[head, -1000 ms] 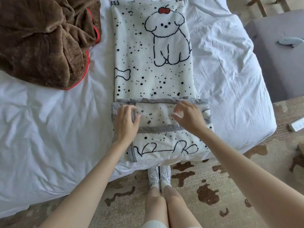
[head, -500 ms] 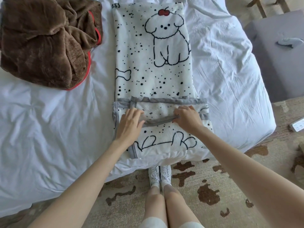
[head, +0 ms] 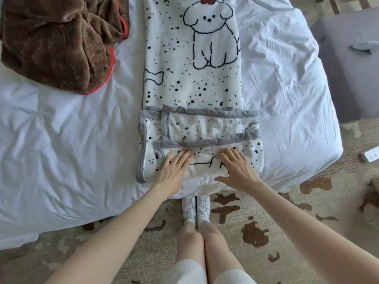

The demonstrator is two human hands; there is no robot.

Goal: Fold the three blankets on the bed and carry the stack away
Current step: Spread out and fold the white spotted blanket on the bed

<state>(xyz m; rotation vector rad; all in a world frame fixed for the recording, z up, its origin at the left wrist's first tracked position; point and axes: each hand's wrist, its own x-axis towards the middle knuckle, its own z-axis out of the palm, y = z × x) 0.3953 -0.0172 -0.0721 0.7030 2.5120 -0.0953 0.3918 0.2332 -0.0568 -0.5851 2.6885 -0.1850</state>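
A white blanket point(head: 190, 78) with a black dog drawing, dots and grey trim lies as a long strip up the middle of the bed point(head: 61, 140). Its near end is folded over into a short flap at the bed's front edge. My left hand point(head: 174, 171) and my right hand point(head: 238, 171) both rest flat on that flap, fingers spread, holding nothing. A brown plush blanket point(head: 59, 42) with red trim is heaped unfolded at the bed's far left. A third blanket is not in view.
A grey upholstered bench point(head: 348, 68) stands right of the bed with a pale blue item point(head: 365, 47) on it. A white remote-like device point(head: 371, 154) lies on the patterned rug point(head: 256, 232). My legs and white shoes point(head: 195, 210) stand against the bed's edge.
Both hands slid toward me from the flap's grey hem to its near part and now lie flat. The view has shifted slightly down.
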